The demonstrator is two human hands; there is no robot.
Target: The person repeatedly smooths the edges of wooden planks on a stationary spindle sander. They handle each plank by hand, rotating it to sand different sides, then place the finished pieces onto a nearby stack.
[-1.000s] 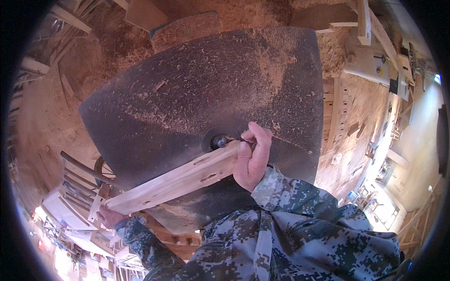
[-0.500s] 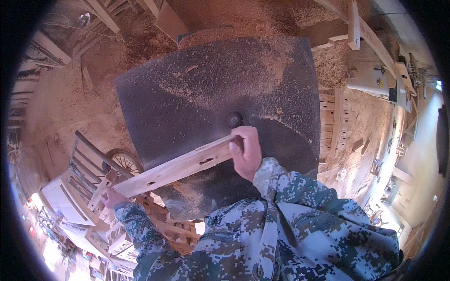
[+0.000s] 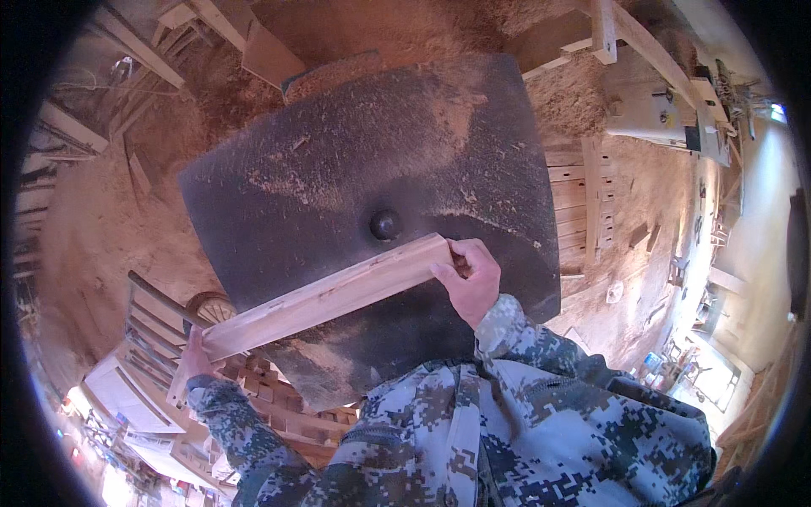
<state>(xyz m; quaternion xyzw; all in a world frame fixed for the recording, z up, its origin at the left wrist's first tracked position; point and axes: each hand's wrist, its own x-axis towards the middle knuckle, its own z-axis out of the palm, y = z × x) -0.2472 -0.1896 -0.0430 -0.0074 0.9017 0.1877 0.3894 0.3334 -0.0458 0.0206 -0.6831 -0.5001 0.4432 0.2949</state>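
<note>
Left hand (image 3: 196,353) and right hand (image 3: 473,283) grip 1 wooden beam (image 3: 329,297), left end jutting past the dark tabletop (image 3: 494,177), round knob (image 3: 386,224) close; far side's roomy, sawdusty, floor (image 3: 110,228) dusty too.

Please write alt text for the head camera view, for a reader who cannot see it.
A left hand and a right hand hold opposite ends of a pale wooden bar over a dark tabletop scattered with sawdust. Beyond the bar stands a dark round knob.
</note>
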